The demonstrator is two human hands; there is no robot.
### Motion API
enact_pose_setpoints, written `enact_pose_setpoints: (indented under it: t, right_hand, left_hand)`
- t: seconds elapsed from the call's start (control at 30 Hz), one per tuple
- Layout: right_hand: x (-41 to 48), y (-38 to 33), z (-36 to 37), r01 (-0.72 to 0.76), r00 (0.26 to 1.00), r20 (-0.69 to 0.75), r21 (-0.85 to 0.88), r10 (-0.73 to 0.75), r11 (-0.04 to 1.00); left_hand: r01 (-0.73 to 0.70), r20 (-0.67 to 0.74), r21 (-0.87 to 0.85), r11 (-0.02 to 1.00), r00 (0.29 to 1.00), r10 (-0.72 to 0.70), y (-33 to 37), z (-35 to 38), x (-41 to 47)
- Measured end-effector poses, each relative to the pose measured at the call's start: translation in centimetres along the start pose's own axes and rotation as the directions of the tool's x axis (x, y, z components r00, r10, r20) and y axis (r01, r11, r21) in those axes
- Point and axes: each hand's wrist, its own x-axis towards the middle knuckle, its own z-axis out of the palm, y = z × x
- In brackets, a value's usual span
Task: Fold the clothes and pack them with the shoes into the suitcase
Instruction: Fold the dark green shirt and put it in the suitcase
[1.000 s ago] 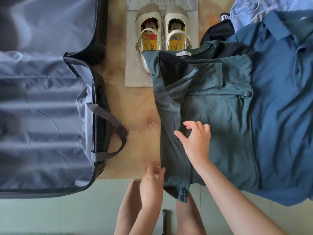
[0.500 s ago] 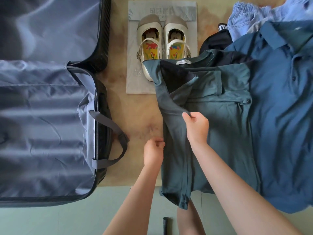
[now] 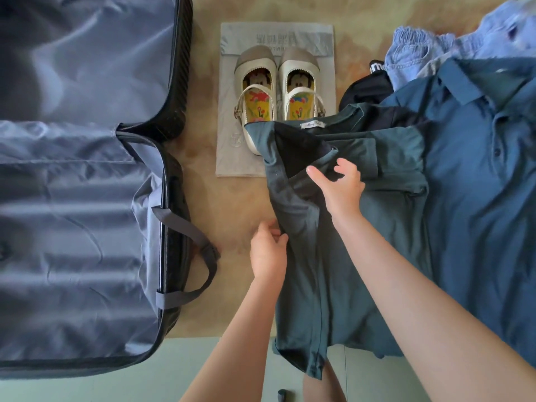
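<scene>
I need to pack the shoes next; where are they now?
In the head view, the shoes sit top centre on a grey bag, between the open suitcase and the clothes pile, just beyond the teal shirt.

suitcase (image 3: pixel 72 198) left, shoes (image 3: pixel 275 94) behind folded shirt (image 3: pixel 362 227).

A single head-worn wide-angle view looks almost straight down from the 6 o'clock side, close over the table (image 3: pixel 232 204). The open suitcase (image 3: pixel 72 227) fills 9 o'clock, the shoes (image 3: pixel 278 91) sit at 12 and the clothes (image 3: pixel 478 198) spread toward 3.
</scene>
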Motion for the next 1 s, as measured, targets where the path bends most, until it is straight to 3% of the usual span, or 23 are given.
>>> enact_pose_setpoints:
  t: [0.13,0.23,0.37,0.53,0.63,0.73,0.8,0.93,1.0]
  right_hand:
    - [1.4,-1.1,0.4,-0.004,0.998,0.065,-0.074,0.008,0.997]
    - [1.9,-1.3,0.3,0.075,0.997,0.022,0.038,-0.076,0.996]
    - [3.2,-1.5,-0.5,0.113,0.991,-0.079,0.09,-0.106,0.99]
    - [4.0,-1.5,-0.5,0.107,0.99,-0.092,0.007,-0.106,0.994]
    - [3.1,-3.5,-0.6,0.285,0.945,-0.141,-0.096,-0.296,0.954]
    - [2.9,-6.0,0.4,0.541,0.834,0.09,-0.333,-0.545,0.772]
    - [3.4,-7.6,1.4,0.608,0.791,0.258,-0.429,-0.554,0.668]
    - [4.6,-9.5,3.2,0.664,0.745,0.409,-0.533,-0.528,0.524]
    - [5.0,-9.9,3.7,0.672,0.74,0.414,-0.496,-0.531,0.549]
  left_hand:
    - [0.02,0.029,0.062,0.998,0.999,-0.022,0.1,0.0,0.7]
    - [0.009,0.015,0.103,0.995,1.0,-0.011,-0.8,0.2,0.6]
    - [0.053,-0.064,0.051,0.997,0.997,-0.05,-1.3,-0.1,0.2]
    - [0.102,-0.016,-0.018,0.995,0.995,-0.103,-1.7,-0.3,-0.5]
    - [0.095,-0.011,-0.094,0.991,0.995,-0.097,-1.2,-0.3,-0.1]
    - [0.093,0.004,-0.143,0.985,0.996,-0.093,-0.5,-0.4,0.3]
    - [0.119,0.016,-0.183,0.976,0.993,-0.118,-0.2,-0.4,0.7]
    - [0.165,0.024,-0.239,0.957,0.986,-0.164,-0.3,-0.3,0.8]
    - [0.172,0.019,-0.251,0.952,0.985,-0.173,-0.8,-0.3,0.7]
